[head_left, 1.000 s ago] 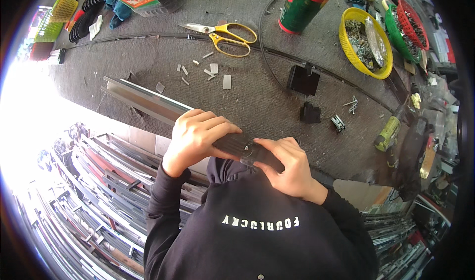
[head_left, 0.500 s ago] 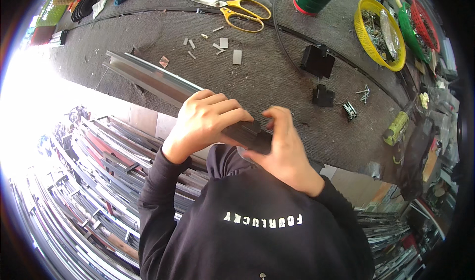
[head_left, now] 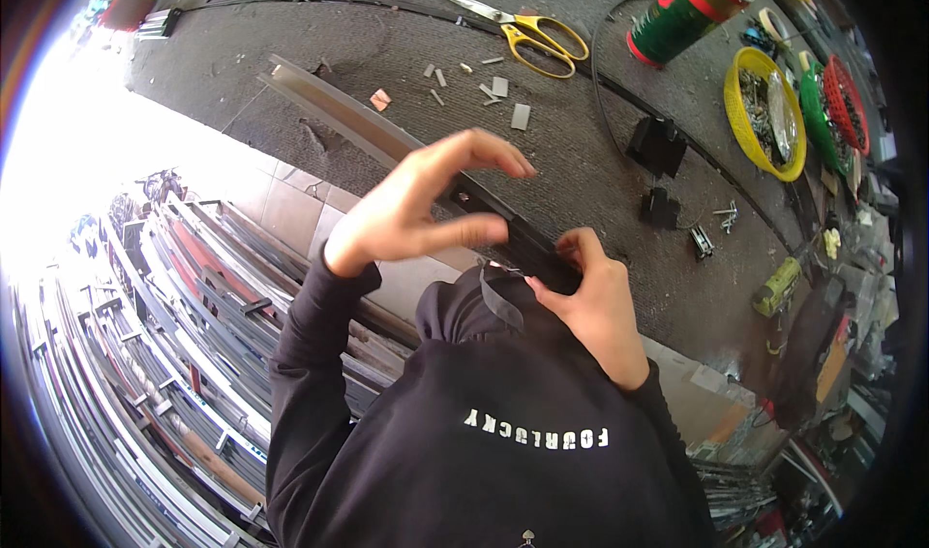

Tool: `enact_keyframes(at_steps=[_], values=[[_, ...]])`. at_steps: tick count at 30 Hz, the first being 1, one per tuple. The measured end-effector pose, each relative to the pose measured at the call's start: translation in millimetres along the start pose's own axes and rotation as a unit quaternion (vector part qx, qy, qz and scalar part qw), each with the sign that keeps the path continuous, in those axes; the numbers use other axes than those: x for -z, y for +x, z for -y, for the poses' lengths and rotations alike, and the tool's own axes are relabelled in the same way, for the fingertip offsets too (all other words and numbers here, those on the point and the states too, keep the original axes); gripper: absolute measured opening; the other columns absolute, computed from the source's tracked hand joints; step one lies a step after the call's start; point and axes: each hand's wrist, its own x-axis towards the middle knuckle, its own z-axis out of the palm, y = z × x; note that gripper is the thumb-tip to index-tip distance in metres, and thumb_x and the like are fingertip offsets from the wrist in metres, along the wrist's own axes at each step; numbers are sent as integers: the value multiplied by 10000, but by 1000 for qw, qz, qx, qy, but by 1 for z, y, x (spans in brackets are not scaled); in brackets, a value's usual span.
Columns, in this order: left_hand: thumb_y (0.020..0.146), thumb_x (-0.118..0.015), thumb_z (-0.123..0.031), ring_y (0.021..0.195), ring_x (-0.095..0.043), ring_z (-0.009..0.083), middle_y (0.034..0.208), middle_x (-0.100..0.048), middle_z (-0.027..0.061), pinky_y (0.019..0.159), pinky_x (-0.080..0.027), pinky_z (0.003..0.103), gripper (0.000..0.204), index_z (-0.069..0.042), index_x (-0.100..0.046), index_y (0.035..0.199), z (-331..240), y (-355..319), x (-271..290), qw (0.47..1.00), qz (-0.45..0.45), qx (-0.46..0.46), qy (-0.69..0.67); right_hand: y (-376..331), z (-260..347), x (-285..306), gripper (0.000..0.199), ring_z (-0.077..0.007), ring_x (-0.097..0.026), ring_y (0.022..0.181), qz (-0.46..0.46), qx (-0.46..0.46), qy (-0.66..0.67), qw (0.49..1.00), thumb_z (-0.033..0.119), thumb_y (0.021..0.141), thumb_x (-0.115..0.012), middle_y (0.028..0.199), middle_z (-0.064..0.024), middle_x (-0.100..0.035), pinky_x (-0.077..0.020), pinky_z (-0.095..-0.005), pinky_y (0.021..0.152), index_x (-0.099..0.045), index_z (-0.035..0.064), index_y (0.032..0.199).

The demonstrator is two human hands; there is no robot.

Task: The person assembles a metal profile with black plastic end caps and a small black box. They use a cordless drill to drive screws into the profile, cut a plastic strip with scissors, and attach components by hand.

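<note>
A long grey metal profile [head_left: 358, 122] runs from the far left of the bench toward my chest. Its near stretch is a dark bar [head_left: 527, 243] with a small hole showing in it. My right hand [head_left: 605, 306] grips the near end of this bar between thumb and fingers. Over the profile, my left hand [head_left: 411, 204] is open, thumb and fingers spread apart and slightly blurred. A loose dark strip [head_left: 501, 301] hangs beneath the bar, against my hoodie; what it is attached to cannot be made out.
Yellow-handled scissors [head_left: 542, 45], small cut pieces [head_left: 521, 116] and a green-and-red can [head_left: 682, 15] lie or stand beyond. At right are a black block [head_left: 656, 146], screws [head_left: 726, 217], a green tool [head_left: 776, 289] and a yellow basket [head_left: 740, 112]. Metal profiles [head_left: 184, 354] are stacked lower left.
My left hand has let go of the bar and opened above it. The right hand now pinches the bar's end. A dark strip has come into sight, and the whole view has shifted.
</note>
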Motion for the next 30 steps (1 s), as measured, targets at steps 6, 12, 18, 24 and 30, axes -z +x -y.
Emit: enact_keyframes(at_steps=[6, 12, 18, 24, 30], values=[[689, -790, -133, 963, -639, 212, 1022, -636, 6, 822, -535, 353, 183, -114, -720, 857, -16, 3, 29, 913, 110, -118, 375, 3, 5, 10, 394, -322, -730, 759, 59, -6, -6, 998, 179, 763, -860, 806, -193, -705, -545, -360, 686, -583, -20, 959], [670, -738, -184, 853, -601, 169, 905, -581, -14, 741, -519, 294, 135, -121, -680, 774, -17, 19, 22, 800, 217, -271, 488, 4, 4, 10, 381, -293, -729, 734, 65, -3, -9, 998, 158, 762, -858, 797, -196, -705, -537, -340, 669, -576, -23, 946], [698, -681, -206, 766, -552, 130, 824, -494, -20, 661, -473, 248, 166, -104, -550, 692, -15, 20, 22, 709, 285, -339, 549, 4, 3, 9, 372, -298, -730, 736, 58, -14, -9, 998, 162, 760, -858, 798, -194, -707, -539, -344, 669, -581, -14, 937], [701, -635, -224, 1042, -524, 283, 1062, -524, 102, 882, -458, 424, 165, -86, -546, 714, -11, 21, 25, 901, 297, -100, 300, 2, -1, 8, 402, -298, -728, 745, 45, -5, 1, 999, 219, 749, -866, 815, -182, -710, -539, -360, 681, -597, -9, 942], [586, -626, -191, 1040, -466, 314, 1046, -492, 115, 962, -353, 409, 194, -83, -492, 676, -14, 19, 29, 933, 277, -38, 227, 2, -6, 7, 393, -307, -727, 765, 49, -12, 22, 998, 215, 751, -860, 832, -181, -712, -543, -353, 703, -601, 2, 955]])
